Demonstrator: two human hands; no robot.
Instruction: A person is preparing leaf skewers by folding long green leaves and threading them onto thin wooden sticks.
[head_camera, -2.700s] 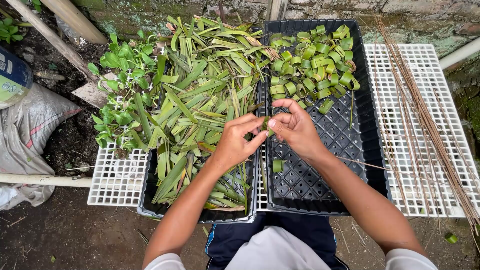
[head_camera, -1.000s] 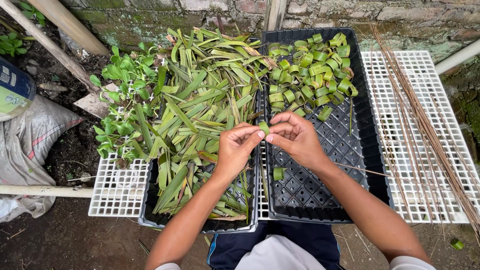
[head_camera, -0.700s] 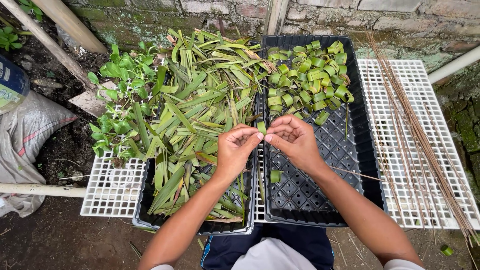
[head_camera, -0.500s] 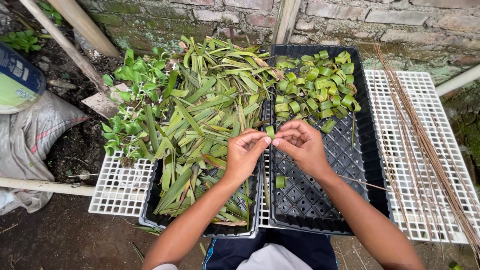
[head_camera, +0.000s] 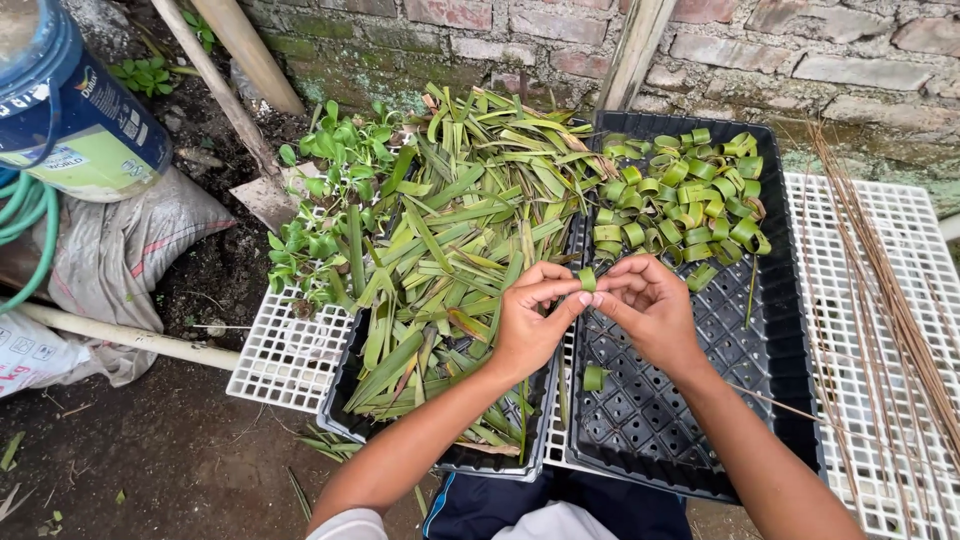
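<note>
My left hand and my right hand meet over the gap between two black trays and together pinch a small rolled green leaf ring. The left black tray is heaped with long green leaf strips. The right black tray holds a pile of finished leaf rings at its far end. One loose ring lies on the tray floor below my hands.
White plastic grids lie under the trays. Thin brown sticks run down the right grid. Small green plants grow at the left. A blue bucket, a green hose, a grey sack and a brick wall surround the spot.
My hands have stayed together on the leaf ring. The view has shifted, so the trays sit slightly lower and further right in the picture.
</note>
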